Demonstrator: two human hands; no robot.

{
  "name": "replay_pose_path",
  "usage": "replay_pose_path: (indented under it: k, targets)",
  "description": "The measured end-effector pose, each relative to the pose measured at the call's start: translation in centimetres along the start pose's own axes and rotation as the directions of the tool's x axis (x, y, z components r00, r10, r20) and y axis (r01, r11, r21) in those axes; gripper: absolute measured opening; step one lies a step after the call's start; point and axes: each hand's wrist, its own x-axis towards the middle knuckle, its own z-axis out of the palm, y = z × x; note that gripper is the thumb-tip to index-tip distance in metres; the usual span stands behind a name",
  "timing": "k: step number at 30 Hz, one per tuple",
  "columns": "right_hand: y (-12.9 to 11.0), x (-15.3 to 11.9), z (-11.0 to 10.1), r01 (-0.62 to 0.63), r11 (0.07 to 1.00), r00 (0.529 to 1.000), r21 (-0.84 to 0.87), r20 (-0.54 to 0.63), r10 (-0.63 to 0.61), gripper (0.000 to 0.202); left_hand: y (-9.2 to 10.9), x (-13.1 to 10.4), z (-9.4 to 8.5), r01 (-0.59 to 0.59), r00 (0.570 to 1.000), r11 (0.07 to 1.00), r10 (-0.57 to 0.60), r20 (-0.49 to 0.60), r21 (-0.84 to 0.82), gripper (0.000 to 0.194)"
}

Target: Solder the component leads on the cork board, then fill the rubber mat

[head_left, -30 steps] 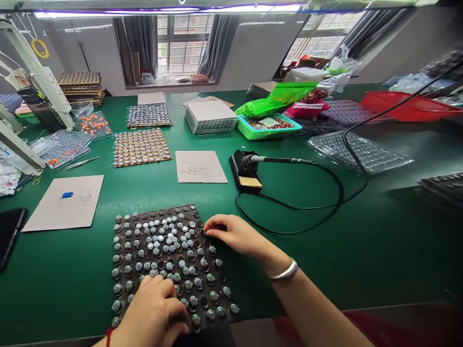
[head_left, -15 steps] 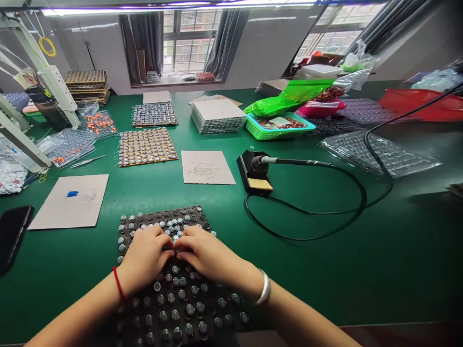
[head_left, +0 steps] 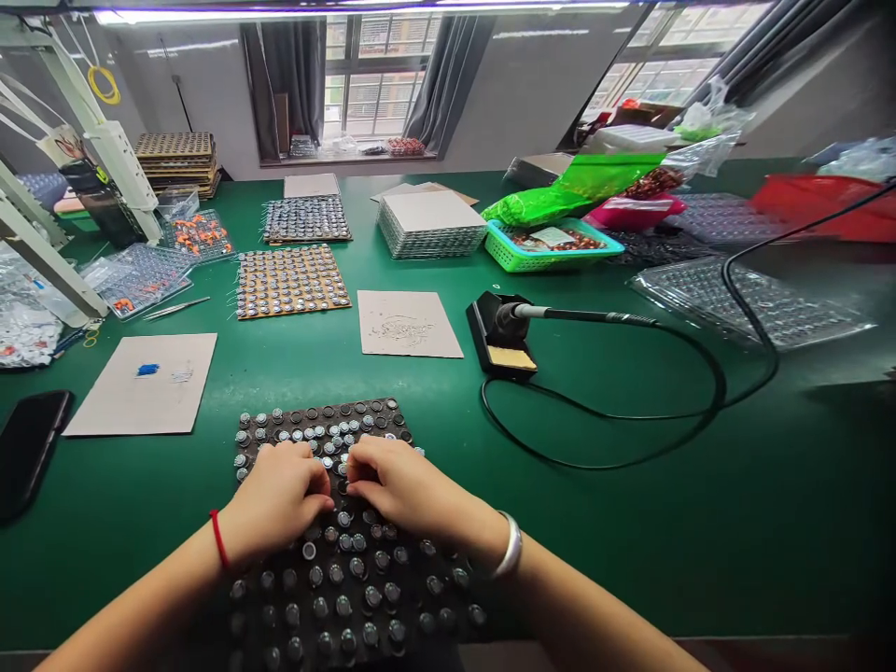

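Observation:
A dark board (head_left: 413, 602) with rows of small round metal-topped parts (head_left: 371, 595) lies in front of me, running to the bottom of the view. Over its upper half, my left hand (head_left: 280, 495) is curled, thumb close to the bent fingers. My right hand (head_left: 410, 485) faces it in a similar pinch, a small gap apart. Whatever the fingertips hold is hidden or too small to make out. Just beyond the fingers, several silvery round parts (head_left: 337, 429) lie bunched on the board. Its far edge has some dark, ring-like spots.
A soldering iron (head_left: 560, 315) rests in its stand (head_left: 483, 327), its cable looping right. Beyond the board are a cardboard sheet with wire bits (head_left: 413, 347), filled boards (head_left: 294, 280) and a green basket (head_left: 553, 264). Left are a phone (head_left: 32, 448), tweezers (head_left: 175, 309) and a card with blue pieces (head_left: 140, 411).
My hands have drawn slightly apart, opening a gap between the fingertips. The whole view has shifted a little, so the bench things appear farther right.

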Motion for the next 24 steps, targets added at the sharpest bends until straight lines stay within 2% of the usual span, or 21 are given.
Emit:
replay_pose_path:
  k: [6, 12, 15, 19, 24]
  targets:
    - [1.4, -0.6, -2.3, -0.055, 0.987, 0.999, 0.154, 0.008, 0.054, 0.010, 0.2, 0.2, -0.6, -0.002, 0.999, 1.000, 0.002, 0.053, 0.013, 0.008]
    - [4.8, -2.0, -4.9, -0.157, 0.975, 0.988, 0.157, 0.017, 0.156, 0.007, -0.1, 0.2, -0.5, -0.005, 1.000, 1.000, 0.005, 0.030, 0.008, 0.007]
    - [5.8, -2.5, -5.1, -0.183, 0.971, 0.983, 0.154, 0.034, 0.180, 0.008, -0.6, -0.3, -0.7, 0.008, 1.000, 1.000, -0.008, -0.003, 0.002, 0.008]
    - [6.2, -2.9, -4.7, -0.188, 0.972, 0.982, 0.141, 0.035, 0.185, 0.008, -1.5, -1.1, -1.0, 0.011, 1.000, 1.000, -0.011, 0.022, -0.008, 0.010]
    - [5.9, -3.1, -4.6, -0.166, 0.983, 0.984, 0.072, -0.049, 0.170, 0.007, -1.9, -1.7, -0.8, 0.012, 0.999, 0.999, -0.010, 0.053, -0.034, 0.005]
